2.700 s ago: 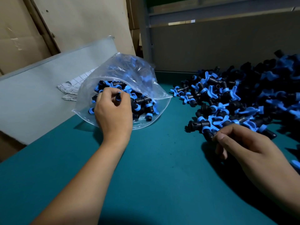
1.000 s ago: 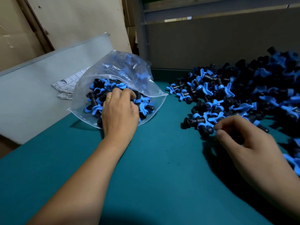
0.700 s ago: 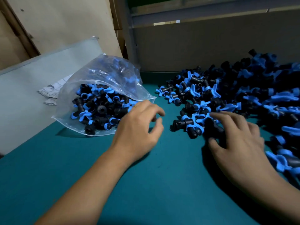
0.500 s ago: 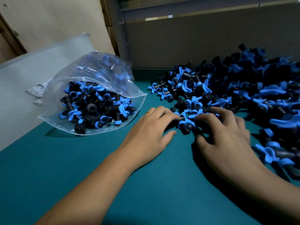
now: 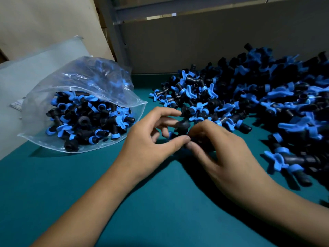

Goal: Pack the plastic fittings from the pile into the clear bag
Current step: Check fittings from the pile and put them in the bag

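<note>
A big pile of black and blue plastic fittings (image 5: pixel 263 104) covers the right side of the teal table (image 5: pixel 89 175). The clear bag (image 5: pixel 80 81) lies at the left with its mouth open towards the middle, holding several fittings. My left hand (image 5: pixel 151 141) and my right hand (image 5: pixel 219 152) meet at the pile's near left edge. Both pinch a black fitting (image 5: pixel 182 126) between their fingertips. The lower part of that fitting is hidden by the fingers.
A grey-white board (image 5: pixel 26 72) leans at the left behind the bag, with a printed paper (image 5: pixel 17 105) on it. A dark back wall (image 5: pixel 213 47) and a metal post (image 5: pixel 117 38) close off the far side. Loose fittings (image 5: pixel 288 161) lie near my right wrist.
My left hand has left the bag and moved right to the pile's edge. Both hands have closed on a black fitting and lifted it slightly. The view has shifted right.
</note>
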{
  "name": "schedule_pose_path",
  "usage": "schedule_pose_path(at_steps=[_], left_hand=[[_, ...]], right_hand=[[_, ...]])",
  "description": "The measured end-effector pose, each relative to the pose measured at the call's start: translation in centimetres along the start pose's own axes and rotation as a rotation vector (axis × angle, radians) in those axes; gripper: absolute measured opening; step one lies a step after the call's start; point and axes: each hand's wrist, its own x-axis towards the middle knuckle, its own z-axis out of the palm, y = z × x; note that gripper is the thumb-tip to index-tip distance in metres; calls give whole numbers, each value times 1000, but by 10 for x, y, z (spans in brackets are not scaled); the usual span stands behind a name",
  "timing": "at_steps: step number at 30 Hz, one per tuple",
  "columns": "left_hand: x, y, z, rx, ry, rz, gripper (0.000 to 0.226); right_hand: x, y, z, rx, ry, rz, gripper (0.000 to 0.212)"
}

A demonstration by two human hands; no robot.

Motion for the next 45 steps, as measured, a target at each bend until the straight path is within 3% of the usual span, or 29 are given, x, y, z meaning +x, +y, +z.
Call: schedule_pose_path(at_steps=[3, 5, 8, 12, 17, 27, 32, 35, 45], left_hand=[[-1, -4, -11, 136, -98, -27, 46], [-1, -5, -11, -14, -158, -122, 36], [2, -3, -12, -214, -162, -234, 29], [1, -5, -9, -310, -230, -293, 40], [1, -8, -14, -375, -80, -307, 7], [1, -3, -17, -467, -72, -363, 26], [2, -5, -17, -402, -42, -276, 14], [1, -5, -17, -377, -14, -215, 25], [0, -4, -15, -232, -61, -127, 27]], right_hand=[[2, 6, -2, 213, 23, 154, 7], [3, 10, -1, 324, 8, 222, 1], [6, 14, 1, 537, 26, 296, 8], [11, 18, 1, 764, 77, 376, 6], [8, 20, 3, 658, 57, 351, 8], [7, 16, 1, 532, 52, 357, 20], [7, 13, -2, 564, 54, 298, 11], [6, 13, -5, 527, 48, 258, 26], [7, 9, -9, 364, 52, 247, 43]])
